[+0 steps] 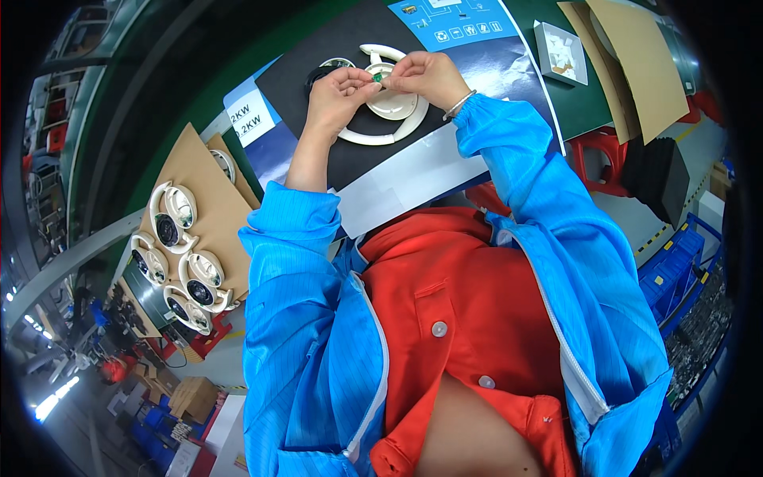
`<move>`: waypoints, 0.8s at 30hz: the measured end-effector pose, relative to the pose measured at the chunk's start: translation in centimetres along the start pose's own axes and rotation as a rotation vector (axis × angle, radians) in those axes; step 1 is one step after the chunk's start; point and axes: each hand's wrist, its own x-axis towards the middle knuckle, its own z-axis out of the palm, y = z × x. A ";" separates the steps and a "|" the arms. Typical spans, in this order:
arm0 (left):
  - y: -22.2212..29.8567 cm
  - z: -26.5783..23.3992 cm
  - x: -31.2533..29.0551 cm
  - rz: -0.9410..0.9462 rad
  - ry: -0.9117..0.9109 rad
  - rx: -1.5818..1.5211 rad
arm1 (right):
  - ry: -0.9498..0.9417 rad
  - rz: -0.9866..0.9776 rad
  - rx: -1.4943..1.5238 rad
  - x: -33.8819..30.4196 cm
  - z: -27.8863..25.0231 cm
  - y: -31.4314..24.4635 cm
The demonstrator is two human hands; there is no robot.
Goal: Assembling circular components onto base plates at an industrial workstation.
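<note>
A pair of white over-ear headphones [384, 137] lies on a black mat [290, 83] in front of me, one ear cup with its inside showing. Above that open cup, my left hand [336, 97] is closed, its thumb and fingertips pinching a small green circuit board [377, 77]. My right hand [431, 77] is closed in a pinch right beside the board, over the cup's edge. Whatever its fingertips hold is too small to make out. Partly behind my left hand, the second ear cup [337, 63] and a black round part are only partly visible.
On the left, several white headphones [181, 204] with opened cups lie on a cardboard sheet [226, 230]. A white box [560, 53] of small parts stands at the right, next to upright cardboard sheets [640, 67]. Red stools [596, 159] and blue crates [668, 266] are beyond the table's right edge.
</note>
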 end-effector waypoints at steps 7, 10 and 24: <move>-1.4 1.0 -0.3 0.224 0.077 0.430 | 0.178 -0.151 -0.283 -0.8 0.5 1.0; -1.7 1.7 -1.2 0.486 0.336 0.821 | 0.142 -0.433 -0.817 -1.2 0.7 1.9; -1.9 2.0 -1.7 0.551 0.392 1.072 | 0.062 -0.750 -1.259 -1.0 0.9 2.2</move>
